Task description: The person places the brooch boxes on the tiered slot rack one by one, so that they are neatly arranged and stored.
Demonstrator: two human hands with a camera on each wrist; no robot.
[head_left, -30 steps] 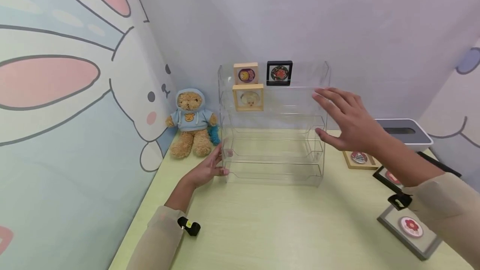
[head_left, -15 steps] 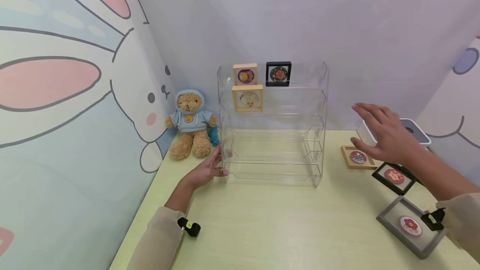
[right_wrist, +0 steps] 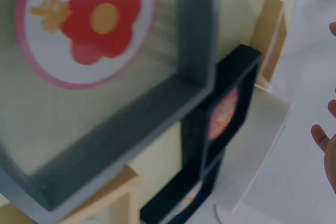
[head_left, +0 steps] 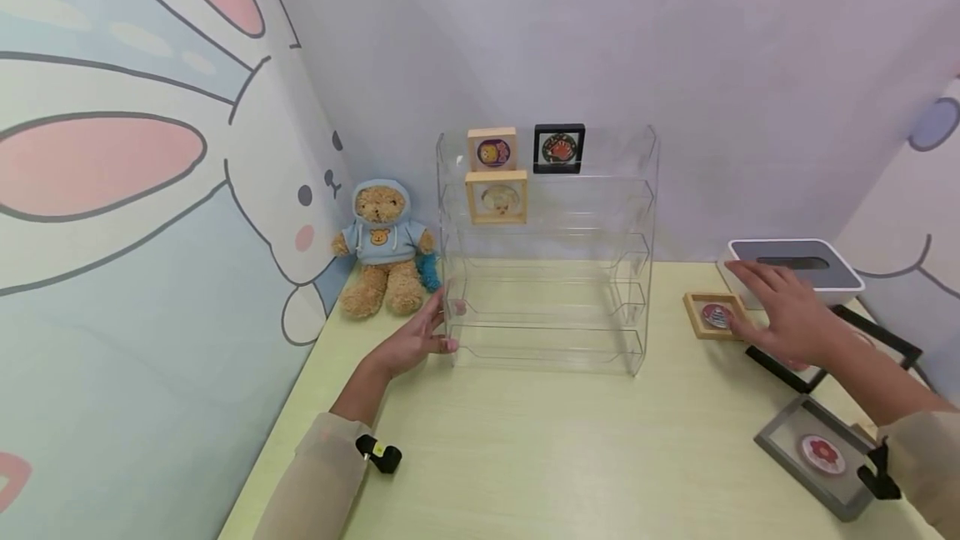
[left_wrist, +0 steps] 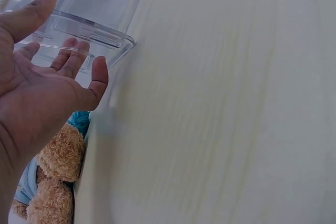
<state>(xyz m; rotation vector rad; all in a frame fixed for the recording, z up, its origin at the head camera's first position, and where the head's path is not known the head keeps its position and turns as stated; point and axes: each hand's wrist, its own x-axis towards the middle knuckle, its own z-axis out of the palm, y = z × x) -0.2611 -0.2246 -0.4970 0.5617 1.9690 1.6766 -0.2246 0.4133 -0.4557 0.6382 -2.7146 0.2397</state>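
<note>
A clear acrylic tiered rack [head_left: 547, 327] stands on the table. Two light wood frames [head_left: 492, 148] and a small black frame [head_left: 558, 148] with round badges are on its upper tiers. My left hand [head_left: 411, 344] rests at the rack's lower left side, fingers extended and thumb near the front edge. My right hand [head_left: 791, 319] is over the frames on the right, fingers extended and holding nothing. By its thumb lies a wood frame [head_left: 697, 325]; a black frame [head_left: 776, 369] is partly hidden under the hand. Nearer me is a grey frame [head_left: 787, 432] with a red flower badge [right_wrist: 105, 22].
A teddy bear [head_left: 381, 232] in a blue hoodie sits left of the rack, by the wall. A white box with a grey slotted top [head_left: 825, 261] stands at the back right. Another black frame [head_left: 885, 336] lies in front of it.
My right hand has moved from beside the rack's right edge to the right and down, over the frames. The left hand and the rack have stayed in place.
</note>
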